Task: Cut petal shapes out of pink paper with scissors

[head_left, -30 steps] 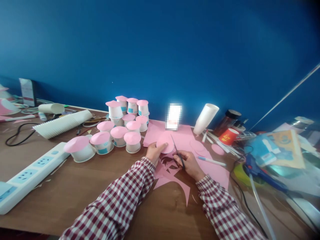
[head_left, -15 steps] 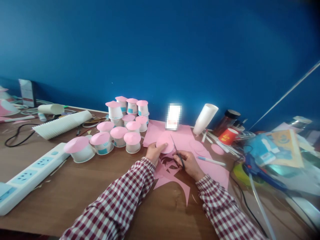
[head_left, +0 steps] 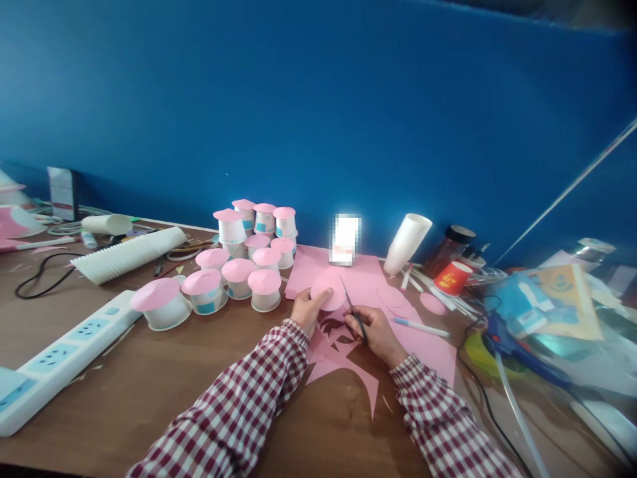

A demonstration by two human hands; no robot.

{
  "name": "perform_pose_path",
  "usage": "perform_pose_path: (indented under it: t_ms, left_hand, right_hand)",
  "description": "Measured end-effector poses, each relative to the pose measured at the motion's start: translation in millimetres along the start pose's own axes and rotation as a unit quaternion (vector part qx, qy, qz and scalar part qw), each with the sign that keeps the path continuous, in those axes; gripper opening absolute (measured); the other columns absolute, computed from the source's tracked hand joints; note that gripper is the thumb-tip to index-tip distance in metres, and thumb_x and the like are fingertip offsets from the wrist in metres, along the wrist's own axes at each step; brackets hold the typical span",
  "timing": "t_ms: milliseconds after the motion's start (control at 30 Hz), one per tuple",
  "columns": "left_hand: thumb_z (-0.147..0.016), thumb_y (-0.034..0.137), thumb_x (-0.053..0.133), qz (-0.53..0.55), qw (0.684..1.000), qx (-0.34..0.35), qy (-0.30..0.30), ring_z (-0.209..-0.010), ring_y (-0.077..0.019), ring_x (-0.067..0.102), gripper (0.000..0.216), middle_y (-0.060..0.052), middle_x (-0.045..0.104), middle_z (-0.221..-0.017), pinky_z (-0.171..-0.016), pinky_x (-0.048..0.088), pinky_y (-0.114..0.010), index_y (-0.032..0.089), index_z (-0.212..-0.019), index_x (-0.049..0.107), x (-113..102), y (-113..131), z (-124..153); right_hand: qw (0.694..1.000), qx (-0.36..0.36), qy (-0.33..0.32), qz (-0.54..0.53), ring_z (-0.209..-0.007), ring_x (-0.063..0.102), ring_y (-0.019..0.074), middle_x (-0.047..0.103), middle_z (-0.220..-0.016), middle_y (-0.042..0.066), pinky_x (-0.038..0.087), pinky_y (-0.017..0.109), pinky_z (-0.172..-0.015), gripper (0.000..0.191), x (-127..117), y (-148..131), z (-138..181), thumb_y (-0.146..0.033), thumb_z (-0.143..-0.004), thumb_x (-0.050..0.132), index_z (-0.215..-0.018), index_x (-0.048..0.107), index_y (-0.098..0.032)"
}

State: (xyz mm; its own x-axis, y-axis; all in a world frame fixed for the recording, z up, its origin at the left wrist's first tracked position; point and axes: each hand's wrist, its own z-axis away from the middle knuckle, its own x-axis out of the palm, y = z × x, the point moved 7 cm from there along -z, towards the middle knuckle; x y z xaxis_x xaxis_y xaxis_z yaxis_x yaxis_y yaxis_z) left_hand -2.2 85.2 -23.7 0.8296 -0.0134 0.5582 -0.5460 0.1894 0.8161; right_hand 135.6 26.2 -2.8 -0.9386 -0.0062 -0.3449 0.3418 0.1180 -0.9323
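Observation:
My left hand (head_left: 309, 310) pinches a round pink paper disc (head_left: 326, 292), its thumb lying on top of it. In my right hand (head_left: 374, 329) is a pair of dark-handled scissors (head_left: 352, 305); the blades point up and away, along the disc's right edge. Below the hands, pink paper scraps (head_left: 343, 372) with curved cut edges lie on the brown table (head_left: 209, 398). Pink paper sheets (head_left: 363, 269) spread out behind and to the right. On them rests a pen (head_left: 422, 327), right of my right hand.
Upturned paper cups with pink paper tops (head_left: 265, 285) stand in several rows to the left, near a white power strip (head_left: 64, 358). Stacked white cups (head_left: 409, 242) lean by the blue wall. To the right are a red cup (head_left: 452, 277) and a blue glue gun (head_left: 522, 352).
The whole scene has shifted slightly downward as the head view tilts. Both hands keep nearly the same hold on disc and scissors; the scissors still lie at the disc's right edge.

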Motion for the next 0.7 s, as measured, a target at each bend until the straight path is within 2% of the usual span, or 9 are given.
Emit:
perform_pose_path:
  t_ms: [167, 467, 700]
  left_hand:
    - [-0.051, 0.022, 0.082, -0.018, 1.000, 0.002, -0.010, -0.070, -0.0219, 0.066, 0.042, -0.013, 0.070, -0.076, -0.069, 0.054, -0.034, 0.005, -0.085, 0.067, 0.9, -0.5, 0.7]
    - [-0.051, 0.025, 0.082, -0.046, 0.999, -0.009, -0.008, -0.068, -0.0215, 0.066, 0.042, -0.015, 0.070, -0.075, -0.068, 0.053, -0.033, 0.004, -0.083, 0.067, -1.1, -3.6, -0.9]
    - [-0.050, 0.026, 0.082, -0.049, 0.999, -0.021, -0.007, -0.068, -0.0222, 0.066, 0.042, -0.015, 0.070, -0.075, -0.070, 0.054, -0.034, 0.004, -0.082, 0.067, -0.6, -4.0, -0.8]
  right_hand:
    - [1.000, -0.001, -0.004, -0.008, -0.048, 0.044, 0.0099, 0.051, -0.054, -0.003, 0.038, 0.022, -0.047, 0.029, 0.2, 0.4, 0.0, -0.043, -0.078, 0.059, -0.079, 0.064, -0.014]
    - [0.999, 0.025, -0.007, -0.034, -0.049, 0.047, 0.0102, 0.052, -0.056, -0.002, 0.042, 0.022, -0.046, 0.034, 1.4, 6.6, -0.9, -0.045, -0.076, 0.061, -0.089, 0.063, -0.014]
    - [1.000, 0.012, 0.006, -0.019, -0.048, 0.047, 0.0105, 0.055, -0.055, -0.001, 0.042, 0.022, -0.045, 0.035, -0.2, 4.2, 0.1, -0.045, -0.075, 0.060, -0.087, 0.065, -0.013]
